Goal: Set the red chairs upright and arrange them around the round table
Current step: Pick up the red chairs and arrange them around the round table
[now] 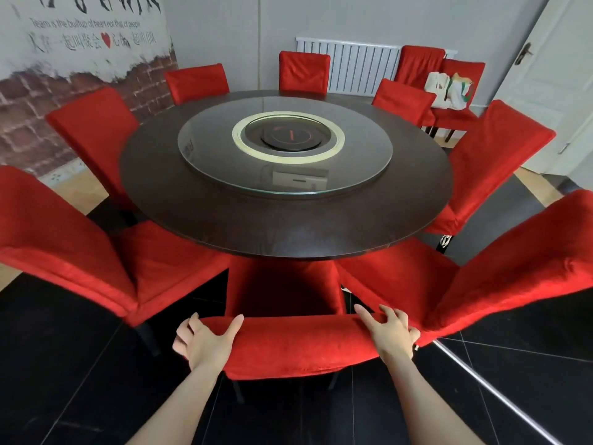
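The near chair point(295, 345) stands upright straight ahead of the person, its seat pointing away and reaching under the rim of the round desk point(192, 220). The top of its back runs left to right across the view. One hand sits on each end, so neither is nearer than the other.

The left hand point(205, 340) grips the left end, thumb laid over the top and fingers point(192, 321) wrapped round the outer side. The right hand point(390, 332) holds the right end with its fingers bent over the top edge, though how firmly is hard to say from this angle. Any push would go straight forward, toward the desk's middle.

The left chair point(64, 245) and the right chair point(481, 284) stand close on either side, angled in, leaving little room. More red chairs ring the far side, all upright.

The desk is dark wood with a glass turntable point(288, 184) on it. The floor point(80, 380) is glossy black tile. Two spare chairs point(420, 64) stand by the radiator point(353, 65), one carrying a bag point(449, 89).
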A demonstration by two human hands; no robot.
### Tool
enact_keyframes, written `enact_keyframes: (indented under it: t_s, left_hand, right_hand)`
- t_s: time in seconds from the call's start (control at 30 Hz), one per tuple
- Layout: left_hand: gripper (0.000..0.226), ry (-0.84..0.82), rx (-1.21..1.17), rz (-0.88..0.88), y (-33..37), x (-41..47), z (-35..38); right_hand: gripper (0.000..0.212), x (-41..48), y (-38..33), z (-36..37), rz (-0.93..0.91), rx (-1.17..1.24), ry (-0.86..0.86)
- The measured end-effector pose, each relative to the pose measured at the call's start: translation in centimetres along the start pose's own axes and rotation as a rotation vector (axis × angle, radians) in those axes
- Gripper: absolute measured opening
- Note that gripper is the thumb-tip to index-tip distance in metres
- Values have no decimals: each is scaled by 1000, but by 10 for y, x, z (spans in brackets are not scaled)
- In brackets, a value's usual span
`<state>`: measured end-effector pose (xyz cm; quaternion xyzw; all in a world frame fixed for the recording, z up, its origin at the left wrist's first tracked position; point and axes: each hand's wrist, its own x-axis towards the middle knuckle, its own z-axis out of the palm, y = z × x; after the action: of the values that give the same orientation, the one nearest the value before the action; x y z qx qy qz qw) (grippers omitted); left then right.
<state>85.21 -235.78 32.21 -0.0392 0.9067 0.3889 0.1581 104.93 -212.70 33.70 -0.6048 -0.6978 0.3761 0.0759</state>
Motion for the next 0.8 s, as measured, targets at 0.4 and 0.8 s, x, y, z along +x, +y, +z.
enact_keyframes:
  t_s: [0.4, 0.8]
  left_hand:
    - [108, -66, 61, 36, -7, 9, -7]
    - [109, -83, 88, 54, -13, 15, -19]
  right_hand:
    - [85, -8, 3, 4, 1, -106, 35]
    - [82, -25, 1, 11, 5, -113, 54]
